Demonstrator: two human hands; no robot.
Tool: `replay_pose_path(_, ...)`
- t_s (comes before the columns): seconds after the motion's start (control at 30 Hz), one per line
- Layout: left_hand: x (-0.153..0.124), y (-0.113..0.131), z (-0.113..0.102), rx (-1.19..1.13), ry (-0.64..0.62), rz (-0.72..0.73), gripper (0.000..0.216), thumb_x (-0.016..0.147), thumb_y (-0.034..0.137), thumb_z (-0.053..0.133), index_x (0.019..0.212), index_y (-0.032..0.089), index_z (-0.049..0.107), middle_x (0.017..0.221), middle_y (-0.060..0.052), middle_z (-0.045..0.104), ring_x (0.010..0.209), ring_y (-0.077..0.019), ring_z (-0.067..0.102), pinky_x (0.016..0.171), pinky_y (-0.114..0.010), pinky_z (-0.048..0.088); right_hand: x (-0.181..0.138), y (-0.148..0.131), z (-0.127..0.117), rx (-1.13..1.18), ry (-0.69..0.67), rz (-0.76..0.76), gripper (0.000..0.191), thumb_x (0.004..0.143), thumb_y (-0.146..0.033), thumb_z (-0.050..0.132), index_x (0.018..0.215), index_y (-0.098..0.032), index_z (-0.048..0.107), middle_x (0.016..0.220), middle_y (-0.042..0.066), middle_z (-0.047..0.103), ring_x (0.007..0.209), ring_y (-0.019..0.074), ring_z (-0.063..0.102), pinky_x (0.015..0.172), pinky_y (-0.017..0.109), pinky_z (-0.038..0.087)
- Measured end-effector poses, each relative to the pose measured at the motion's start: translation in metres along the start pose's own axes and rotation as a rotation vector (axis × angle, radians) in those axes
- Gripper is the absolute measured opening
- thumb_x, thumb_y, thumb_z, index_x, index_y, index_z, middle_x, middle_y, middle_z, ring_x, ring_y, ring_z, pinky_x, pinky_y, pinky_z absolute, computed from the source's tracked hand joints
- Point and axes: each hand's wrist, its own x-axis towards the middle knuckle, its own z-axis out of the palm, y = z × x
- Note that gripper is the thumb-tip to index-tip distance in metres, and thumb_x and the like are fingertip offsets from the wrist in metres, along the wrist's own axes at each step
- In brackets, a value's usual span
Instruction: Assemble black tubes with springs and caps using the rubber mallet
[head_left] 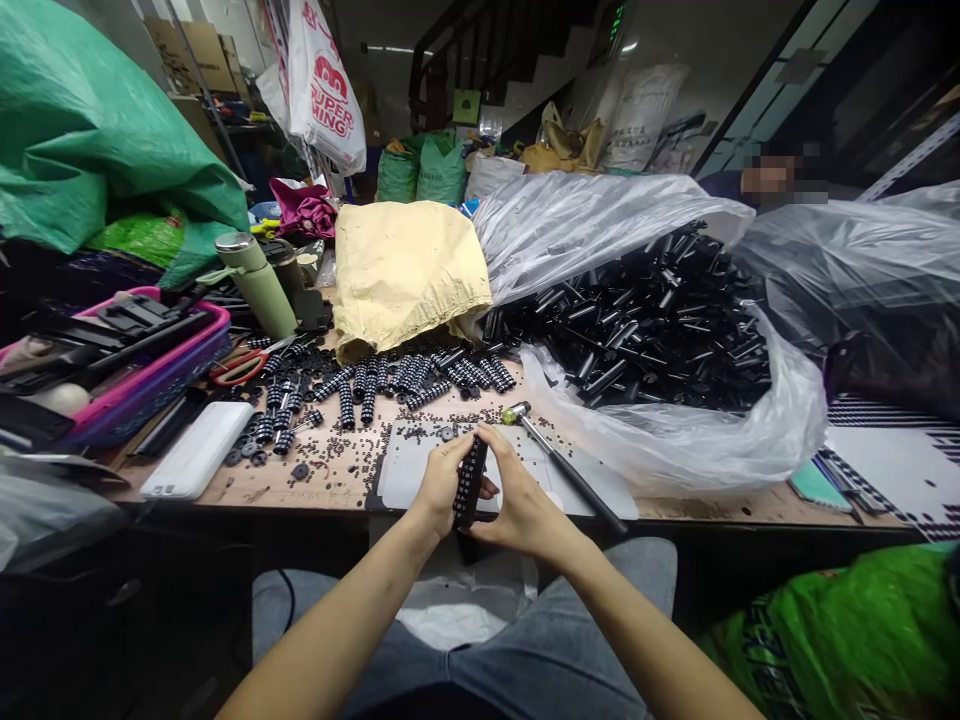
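Observation:
Between my two hands stands a black stick-like piece with rows of small white marks (469, 482), tilted slightly, just over the table's front edge. My left hand (437, 482) is closed along its left side, with fingertips near the top. From the right, my right hand (519, 490) grips the same piece, fingers at the upper end and thumb at the lower. Under and behind my hands lies a pale grey board (405, 470). A hammer (562, 465) with a black handle and a yellowish head rests on it, right of my hands.
Similar black-and-white banded cylinders (367, 390) and tiny rings (300, 490) lie scattered behind and left. An open clear plastic bag (660, 455) spills black parts (637, 320). Also leftward are scissors (240, 367), a white box (197, 450), a basket (187, 350) and a green flask (259, 285).

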Motion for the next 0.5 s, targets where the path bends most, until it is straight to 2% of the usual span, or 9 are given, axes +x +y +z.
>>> replay_pose_path(0.13,0.000,0.001,0.003,0.017,0.025,-0.027,0.037,0.070,0.039,0.056,0.095,0.012,0.056,0.049,0.002,0.052,0.038,-0.0119,0.053,0.036,-0.019,0.040,-0.001,0.005,0.004,0.041,-0.004,0.043,0.096,0.054,-0.015,0.065,0.133,-0.016,0.011,0.136,0.014,0.025,0.129,0.0243,0.022,0.106,0.040,0.023)
replay_pose_path(0.3,0.002,-0.001,0.003,0.092,0.034,0.004,0.037,0.070,0.039,0.056,0.096,0.013,0.058,0.053,0.003,0.053,0.036,-0.0085,0.051,0.035,-0.017,0.039,-0.004,0.008,0.011,0.061,0.074,0.129,0.095,0.053,-0.016,0.064,0.133,-0.017,0.012,0.136,0.015,0.024,0.128,0.0250,0.023,0.104,0.042,0.026)
replay_pose_path(0.5,0.006,-0.004,0.002,0.137,0.032,-0.020,0.036,0.073,0.040,0.054,0.097,0.014,0.058,0.054,0.002,0.051,0.039,-0.0092,0.052,0.037,-0.019,0.041,-0.003,0.014,0.011,0.108,0.060,0.124,0.092,0.052,-0.018,0.065,0.131,-0.016,0.017,0.131,0.013,0.030,0.124,0.0238,0.030,0.104,0.039,0.028)
